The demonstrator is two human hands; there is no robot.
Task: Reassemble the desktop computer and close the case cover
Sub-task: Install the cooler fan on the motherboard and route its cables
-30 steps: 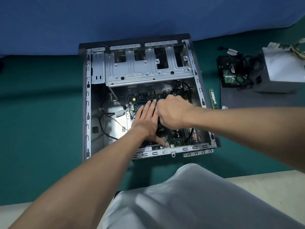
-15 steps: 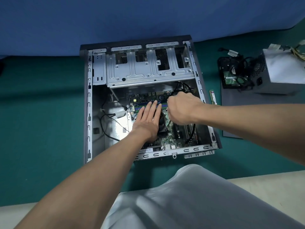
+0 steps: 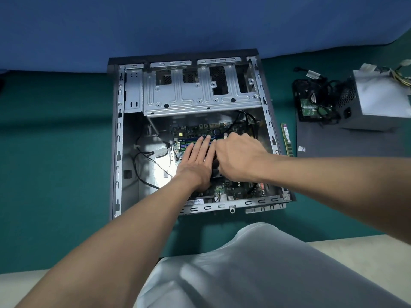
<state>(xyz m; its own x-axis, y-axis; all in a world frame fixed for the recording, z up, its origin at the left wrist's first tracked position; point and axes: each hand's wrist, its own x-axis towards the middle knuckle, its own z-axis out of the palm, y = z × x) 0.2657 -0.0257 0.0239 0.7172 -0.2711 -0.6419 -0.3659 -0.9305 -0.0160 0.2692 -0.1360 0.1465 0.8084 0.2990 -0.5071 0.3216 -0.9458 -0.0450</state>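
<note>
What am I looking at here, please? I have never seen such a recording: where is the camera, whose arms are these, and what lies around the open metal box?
The camera sits on a person's head and looks down, so the two bare arms are that person's own. The metal box is an open computer case lying on its side on a green surface. Inside is the green motherboard. The left hand lies flat over it with straight fingers; the right hand is curled beside it, and what it grips, if anything, is hidden. Right of the case lie a memory stick, a hard drive with cables and a grey power supply.
</note>
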